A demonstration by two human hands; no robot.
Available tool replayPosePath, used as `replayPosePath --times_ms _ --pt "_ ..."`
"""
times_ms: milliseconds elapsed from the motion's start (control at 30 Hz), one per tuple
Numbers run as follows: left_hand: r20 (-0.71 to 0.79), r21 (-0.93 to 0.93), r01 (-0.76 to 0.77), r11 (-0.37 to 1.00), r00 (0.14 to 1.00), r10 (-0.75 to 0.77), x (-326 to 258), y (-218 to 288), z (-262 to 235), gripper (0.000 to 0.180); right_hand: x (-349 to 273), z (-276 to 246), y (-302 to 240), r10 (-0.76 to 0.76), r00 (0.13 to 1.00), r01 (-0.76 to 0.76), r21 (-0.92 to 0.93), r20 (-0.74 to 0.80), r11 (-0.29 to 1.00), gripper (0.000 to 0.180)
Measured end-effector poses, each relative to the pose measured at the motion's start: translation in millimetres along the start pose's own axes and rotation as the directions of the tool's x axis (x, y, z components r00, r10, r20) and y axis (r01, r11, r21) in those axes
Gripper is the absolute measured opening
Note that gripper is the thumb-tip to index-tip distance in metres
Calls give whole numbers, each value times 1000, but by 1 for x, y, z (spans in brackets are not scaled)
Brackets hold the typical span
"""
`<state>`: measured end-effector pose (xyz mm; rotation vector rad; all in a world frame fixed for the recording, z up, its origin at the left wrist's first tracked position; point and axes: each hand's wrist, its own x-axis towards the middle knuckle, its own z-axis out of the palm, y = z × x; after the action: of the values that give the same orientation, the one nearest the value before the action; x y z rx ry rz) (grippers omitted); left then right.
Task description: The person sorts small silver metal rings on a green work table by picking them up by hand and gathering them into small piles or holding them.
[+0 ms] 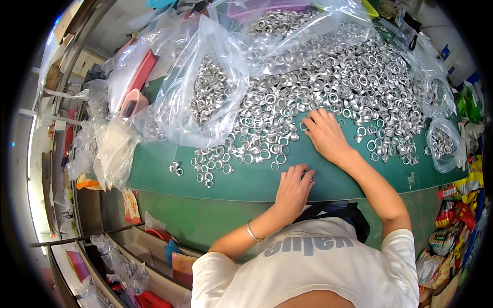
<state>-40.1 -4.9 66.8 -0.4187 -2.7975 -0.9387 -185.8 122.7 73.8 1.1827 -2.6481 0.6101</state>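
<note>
A large heap of small silver metal rings covers the far part of the green table, many with a broader face on one side. My right hand reaches to the near edge of the heap, its fingers bent down on a metal ring. Close to the table's front edge, my left hand is closed, fingers curled. A bit of a metal ring shows at its fingertips, mostly hidden.
Clear plastic sheeting lies over part of the heap at left. A small bag of rings sits at the right edge. A pink tray stands far left. Shelving is at lower left; colourful packages are stacked at right.
</note>
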Motion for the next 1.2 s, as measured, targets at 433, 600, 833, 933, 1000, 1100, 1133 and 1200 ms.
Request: replayPosePath --times_ms 433,600,833,933,1000,1100,1133,1200 --pt "-6 -46 61 997 998 -62 -2 4 0 53 -14 -30 -21 232 965 -260 354 120 898 18" --pt "-31 -58 -20 998 999 18 -1 3 7 41 14 0 -41 -244 962 173 413 124 894 24" --pt "-50 -132 -12 991 999 6 -14 -3 0 38 -15 -36 4 -82 979 75 42 185 996 15" --pt "-49 -138 -10 990 999 4 -16 -2 0 43 -20 -46 9 98 981 -91 -53 170 994 24" --pt "-23 -126 -27 992 999 25 -15 -2 0 46 -11 -39 -4 -1 994 -18 172 112 985 33" --pt "-1 -125 -33 992 999 34 -13 1 0 49 10 -21 -29 -210 971 160 351 110 923 50" --pt "5 -129 -34 991 999 35 -13 2 -1 50 16 -14 -33 -253 959 199 331 127 922 48" --pt "-10 -123 -32 992 999 32 -14 1 -3 49 22 -4 -33 -301 943 249 296 144 922 42"
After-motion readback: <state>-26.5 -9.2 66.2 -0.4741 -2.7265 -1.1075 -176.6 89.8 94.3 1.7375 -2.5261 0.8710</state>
